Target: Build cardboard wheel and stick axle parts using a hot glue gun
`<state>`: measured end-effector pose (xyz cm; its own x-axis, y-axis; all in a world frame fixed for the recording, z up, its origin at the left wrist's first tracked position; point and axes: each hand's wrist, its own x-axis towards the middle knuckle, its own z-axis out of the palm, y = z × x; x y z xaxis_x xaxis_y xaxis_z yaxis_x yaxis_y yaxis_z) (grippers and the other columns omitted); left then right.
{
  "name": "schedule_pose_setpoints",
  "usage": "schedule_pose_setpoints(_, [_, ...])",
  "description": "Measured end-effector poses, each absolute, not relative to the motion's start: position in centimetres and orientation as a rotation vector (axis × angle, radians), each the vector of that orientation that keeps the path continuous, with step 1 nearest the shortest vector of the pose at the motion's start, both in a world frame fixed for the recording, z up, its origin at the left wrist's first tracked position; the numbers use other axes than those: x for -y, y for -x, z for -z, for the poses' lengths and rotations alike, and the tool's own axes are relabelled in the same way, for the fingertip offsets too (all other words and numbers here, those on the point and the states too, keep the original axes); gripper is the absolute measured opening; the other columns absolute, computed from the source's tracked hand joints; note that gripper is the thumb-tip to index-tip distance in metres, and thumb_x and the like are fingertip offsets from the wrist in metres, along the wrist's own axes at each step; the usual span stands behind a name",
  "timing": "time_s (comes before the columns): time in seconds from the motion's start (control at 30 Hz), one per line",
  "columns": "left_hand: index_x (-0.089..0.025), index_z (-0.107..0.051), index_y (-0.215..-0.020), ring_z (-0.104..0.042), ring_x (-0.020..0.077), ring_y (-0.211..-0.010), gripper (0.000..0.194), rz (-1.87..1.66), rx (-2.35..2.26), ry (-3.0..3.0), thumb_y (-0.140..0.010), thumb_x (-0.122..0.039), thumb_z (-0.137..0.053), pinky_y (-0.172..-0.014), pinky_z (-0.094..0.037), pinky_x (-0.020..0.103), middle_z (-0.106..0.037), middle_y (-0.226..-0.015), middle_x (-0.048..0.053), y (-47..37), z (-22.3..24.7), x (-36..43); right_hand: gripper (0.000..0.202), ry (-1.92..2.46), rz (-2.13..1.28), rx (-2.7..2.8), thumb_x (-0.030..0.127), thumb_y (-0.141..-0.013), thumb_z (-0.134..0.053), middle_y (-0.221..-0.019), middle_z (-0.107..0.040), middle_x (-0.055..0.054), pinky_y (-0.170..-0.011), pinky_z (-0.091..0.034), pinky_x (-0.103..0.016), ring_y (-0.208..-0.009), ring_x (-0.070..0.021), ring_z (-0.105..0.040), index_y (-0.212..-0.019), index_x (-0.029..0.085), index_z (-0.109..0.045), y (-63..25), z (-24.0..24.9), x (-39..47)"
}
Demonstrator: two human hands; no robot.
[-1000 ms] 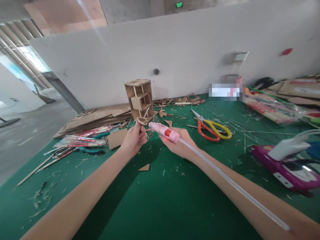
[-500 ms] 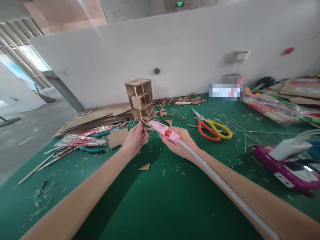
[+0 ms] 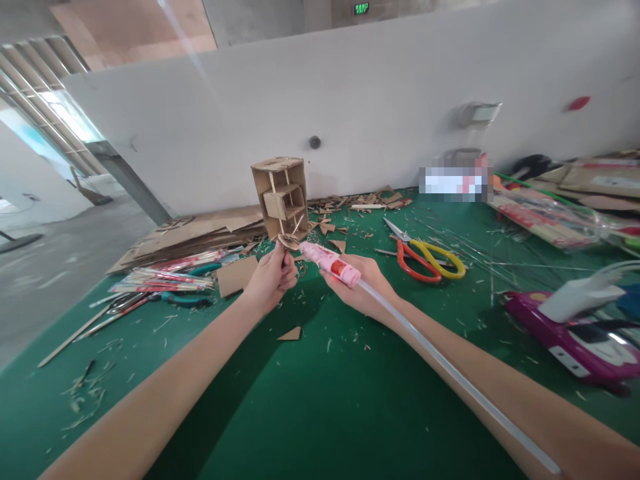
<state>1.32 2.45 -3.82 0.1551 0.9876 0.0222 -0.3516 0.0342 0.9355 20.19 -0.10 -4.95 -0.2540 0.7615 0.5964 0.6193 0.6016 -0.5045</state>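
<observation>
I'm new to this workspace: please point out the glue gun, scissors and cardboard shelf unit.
Glue gun (image 3: 327, 261): head view, on its pink body.
Scissors (image 3: 415, 245): head view, on the handles near the pivot.
Cardboard shelf unit (image 3: 275, 205): head view, on its middle front panel.

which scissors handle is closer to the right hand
The orange-red handle; it lies left of the yellow handle, on the right hand's side.

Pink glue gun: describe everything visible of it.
The pink glue gun has a slim, patterned body, apparently plastic, with a red patch near the rear. A long, translucent stick sticks out of its back, running along the forearm. The right hand grips it above the table, hiding any handle. Its front points away and leftward, close to a small brown disc; whether they touch is unclear.
</observation>
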Motion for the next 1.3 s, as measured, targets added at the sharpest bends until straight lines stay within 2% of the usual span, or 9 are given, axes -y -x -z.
schedule_pose_setpoints(0.37, [-0.017,-0.036,-0.057,-0.018,0.0038,-0.035,0.05,-1.177,-0.789,-0.95,-0.083,-0.058,-0.051,-0.033,-0.014,0.016,-0.022,-0.045,-0.009,-1.4,3.2,-2.1,0.033,1.075,-0.164,1.963,0.032,-0.084,-0.054,-0.059,-0.045,0.002,-0.053,-0.032,-0.024,-0.054,-0.0092,-0.044,-0.06,0.02,-0.035,-20.2,4.8,0.0])
schedule_pose_setpoints(0.83, [-0.018,-0.031,-0.057,-0.017,0.0047,-0.035,0.05,-1.083,-0.701,-0.925,-0.086,-0.056,-0.047,-0.034,-0.012,0.018,-0.022,-0.045,-0.008,-1.1,3.1,-2.1,0.027,1.012,-0.162,1.927,0.031,-0.084,-0.055,-0.061,-0.048,0.001,-0.053,-0.034,-0.023,-0.056,-0.01,-0.046,-0.063,0.019,-0.042,-20.2,4.4,0.3])
schedule_pose_setpoints(1.3, [-0.017,-0.029,-0.056,-0.016,0.0046,-0.033,0.051,-1.021,-0.701,-0.879,-0.087,-0.056,-0.045,-0.033,-0.011,0.018,-0.024,-0.044,-0.008,-1.0,2.9,-2.1,0.031,1.015,-0.2,1.944,0.032,-0.083,-0.056,-0.059,-0.044,0.003,-0.052,-0.033,-0.024,-0.054,-0.009,-0.043,-0.061,0.02,-0.037,-20.3,4.6,0.3])
